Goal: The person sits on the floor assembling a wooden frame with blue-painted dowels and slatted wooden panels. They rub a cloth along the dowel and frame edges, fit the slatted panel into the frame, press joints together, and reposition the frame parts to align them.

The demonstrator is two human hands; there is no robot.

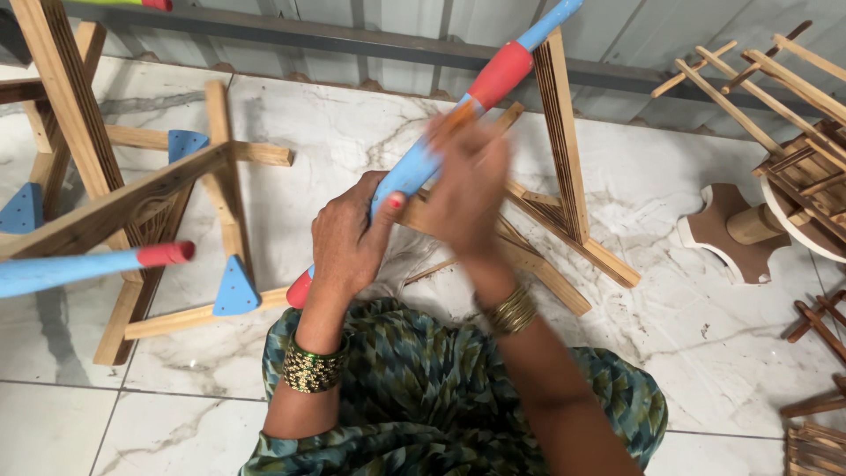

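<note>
On marble floor (352, 132), left hand (348, 242) fingers wrapped round blue rod (414, 172), right hand (465, 189) blurred

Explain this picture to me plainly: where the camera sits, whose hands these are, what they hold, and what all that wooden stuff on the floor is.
There is one picture, taken by a camera worn on a person's head and looking down, so the two arms rising from the bottom edge are that person's own. No machine is involved, only bare hands with bangles on the wrists.

The left hand grips a blue rod with red ends, which slants up to the right. The right hand is blurred, so it is moving; it rests on or near the rod, and whether it grips it cannot be told.

Behind the rod stands a wooden frame of bare slats. To the left is a second wooden frame with blue triangular corner pieces, plus another blue rod. At right lie a wooden base piece and more slat assemblies. Everything sits on a white marble floor.
</note>
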